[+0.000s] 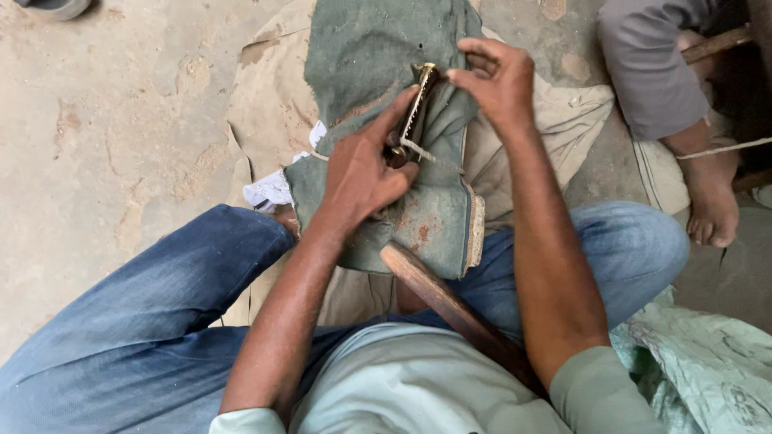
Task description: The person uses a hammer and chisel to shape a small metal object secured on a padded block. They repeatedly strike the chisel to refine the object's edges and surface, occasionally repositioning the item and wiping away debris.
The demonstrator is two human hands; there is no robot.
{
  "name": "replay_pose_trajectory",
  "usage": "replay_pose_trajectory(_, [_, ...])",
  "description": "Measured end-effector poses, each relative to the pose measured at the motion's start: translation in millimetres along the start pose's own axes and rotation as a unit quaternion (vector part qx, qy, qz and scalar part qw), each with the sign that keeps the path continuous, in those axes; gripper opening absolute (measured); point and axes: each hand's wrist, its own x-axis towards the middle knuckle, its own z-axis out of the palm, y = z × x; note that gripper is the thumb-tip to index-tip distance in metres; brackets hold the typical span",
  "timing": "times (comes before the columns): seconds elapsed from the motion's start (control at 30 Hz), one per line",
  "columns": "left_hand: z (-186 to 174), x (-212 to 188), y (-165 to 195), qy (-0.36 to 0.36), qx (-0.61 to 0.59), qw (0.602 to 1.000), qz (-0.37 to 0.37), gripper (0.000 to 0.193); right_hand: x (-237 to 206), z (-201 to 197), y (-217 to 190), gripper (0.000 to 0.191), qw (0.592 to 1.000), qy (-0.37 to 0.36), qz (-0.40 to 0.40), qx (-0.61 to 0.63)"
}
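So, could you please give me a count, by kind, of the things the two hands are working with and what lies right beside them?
Hands: 2, left hand and right hand
Narrow metal tool: 1
Green cloth: 1
String: 1
Wooden stick: 1
Total: 6

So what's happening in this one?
A person sits on the ground with a folded green cloth over their lap. The left hand grips a slim metal tool against the cloth, with a string beside it. The right hand pinches the cloth near the tool's tip. A wooden stick lies between the legs.
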Motion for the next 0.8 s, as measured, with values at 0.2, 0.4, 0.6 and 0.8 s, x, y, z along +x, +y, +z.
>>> replay_pose_trajectory(0.2, [8,5,5,-0.010,0.068,0.997,0.022,0.086,-27,-41,-15,0.032,0.967,0.096,0.022,0.234])
replay_pose_trajectory(0.4, [19,8,0,-0.021,-0.059,0.992,-0.110,0.089,-75,-46,-63,0.033,0.985,0.006,0.002,0.173])
replay_pose_trajectory(0.6, [34,2,-13,0.101,0.003,0.994,0.049,0.087,-132,-32,-76,0.036,0.993,-0.097,-0.038,0.058])
replay_pose_trajectory(0.8, [51,-4,3,0.112,-0.011,0.993,0.042,0.084,-155,-14,-47,0.062,0.997,-0.077,-0.020,-0.021])
